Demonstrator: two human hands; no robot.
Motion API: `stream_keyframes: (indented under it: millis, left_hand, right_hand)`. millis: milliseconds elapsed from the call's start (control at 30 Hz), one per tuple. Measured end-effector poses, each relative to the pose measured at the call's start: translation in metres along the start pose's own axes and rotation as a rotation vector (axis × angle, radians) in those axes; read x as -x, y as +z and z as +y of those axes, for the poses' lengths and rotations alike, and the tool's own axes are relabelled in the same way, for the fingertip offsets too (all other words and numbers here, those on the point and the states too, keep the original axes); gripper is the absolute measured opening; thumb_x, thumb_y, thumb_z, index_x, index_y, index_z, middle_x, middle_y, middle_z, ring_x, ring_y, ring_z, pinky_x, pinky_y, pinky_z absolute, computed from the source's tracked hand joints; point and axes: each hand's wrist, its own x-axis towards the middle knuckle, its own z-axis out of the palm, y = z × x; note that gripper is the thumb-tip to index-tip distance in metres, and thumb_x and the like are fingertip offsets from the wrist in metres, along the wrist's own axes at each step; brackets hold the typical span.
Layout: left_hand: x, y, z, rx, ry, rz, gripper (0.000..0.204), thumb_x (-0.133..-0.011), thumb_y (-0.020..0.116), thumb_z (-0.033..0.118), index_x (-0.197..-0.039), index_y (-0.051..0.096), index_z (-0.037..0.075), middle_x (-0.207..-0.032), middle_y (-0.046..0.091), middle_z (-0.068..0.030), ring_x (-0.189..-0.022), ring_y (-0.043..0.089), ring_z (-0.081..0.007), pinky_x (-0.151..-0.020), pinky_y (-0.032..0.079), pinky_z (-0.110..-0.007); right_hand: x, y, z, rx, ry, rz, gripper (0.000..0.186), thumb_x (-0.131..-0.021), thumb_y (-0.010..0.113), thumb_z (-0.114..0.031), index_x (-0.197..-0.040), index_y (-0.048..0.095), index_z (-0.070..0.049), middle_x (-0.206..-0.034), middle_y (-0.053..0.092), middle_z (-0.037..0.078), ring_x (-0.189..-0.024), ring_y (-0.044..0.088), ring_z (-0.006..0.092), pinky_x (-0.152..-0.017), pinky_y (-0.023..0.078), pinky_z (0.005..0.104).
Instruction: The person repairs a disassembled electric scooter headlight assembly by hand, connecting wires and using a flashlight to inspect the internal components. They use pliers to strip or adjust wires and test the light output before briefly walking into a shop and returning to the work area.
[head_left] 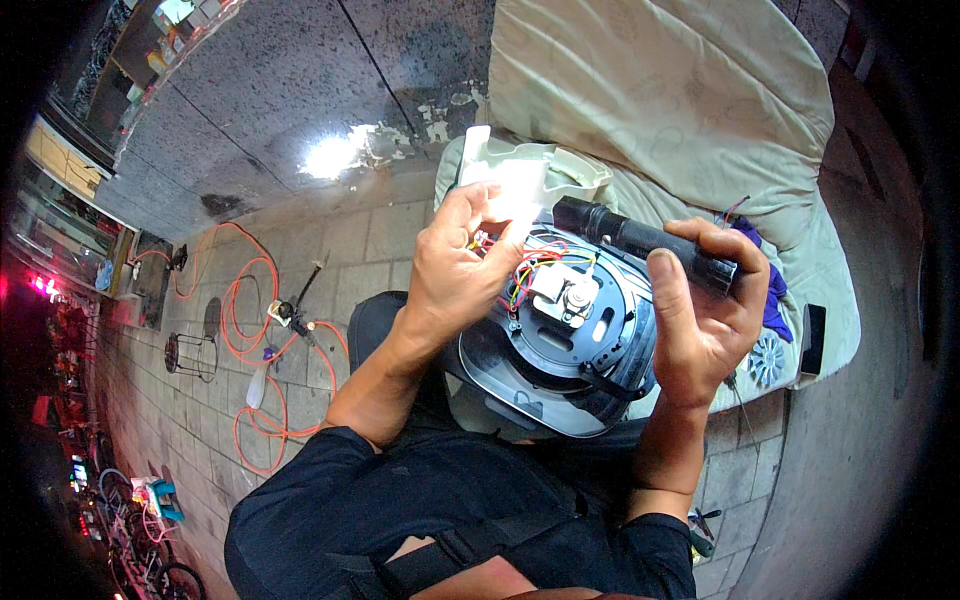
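Observation:
My right hand [705,300] is wrapped round a black flashlight [640,240], its wide head toward the left. My left hand [460,262] has thumb and fingers closed on the lower edge of a white plastic piece [565,170], which is partly washed out by bright light. Below both hands an opened appliance base [545,385] with a dark round body rests at my lap. Red, yellow and blue wires [535,272] run across it to a white block with a round metal part [567,297]. Some wires pass behind my left fingers, where their ends are hidden.
A pale padded cushion [680,90] stands beyond the appliance, with a purple cloth [775,290], a grey finned disc [767,358] and a black phone [814,340] on its right part. An orange hose [235,330] coils on the paving at left, near a wire-framed stand [190,355].

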Motion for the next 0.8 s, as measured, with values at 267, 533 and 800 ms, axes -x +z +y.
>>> stream_keyframes:
  millis: [267, 533, 800]
  left_hand:
    - [0.0017, -0.0043, -0.0012, 0.004, -0.029, -0.061, 0.050, -0.094, 0.076, -0.003, -0.139, 0.054, -0.006, -0.128, 0.071, -0.0148, -0.118, 0.068, -0.0183, -0.097, 0.055, -0.029]
    - [0.0032, -0.0068, -0.0019, 0.049, -0.046, -0.073, 0.051, -0.092, 0.072, -0.007, -0.139, 0.055, -0.006, -0.126, 0.070, -0.0117, -0.113, 0.068, -0.0176, -0.095, 0.057, -0.030]
    - [0.0053, -0.0068, -0.0029, 0.032, 0.001, -0.065, 0.052, -0.092, 0.074, -0.007, -0.140, 0.054, -0.006, -0.129, 0.069, -0.0129, -0.115, 0.067, -0.0183, -0.098, 0.055, -0.031]
  right_hand:
    - [-0.0015, -0.0014, 0.0024, -0.040, 0.046, -0.004, 0.045, -0.090, 0.078, 0.008, -0.127, 0.054, -0.001, -0.121, 0.066, 0.016, -0.113, 0.066, 0.0225, -0.103, 0.052, 0.0352]
    - [-0.0006, -0.0018, 0.0005, -0.074, 0.035, -0.009, 0.045, -0.090, 0.079, 0.008, -0.127, 0.054, -0.002, -0.121, 0.066, 0.016, -0.113, 0.066, 0.0221, -0.102, 0.053, 0.0353]
    - [-0.0003, -0.0019, -0.0018, -0.070, 0.026, -0.016, 0.045, -0.089, 0.080, 0.008, -0.126, 0.055, -0.002, -0.121, 0.066, 0.016, -0.113, 0.066, 0.0226, -0.102, 0.053, 0.0358]
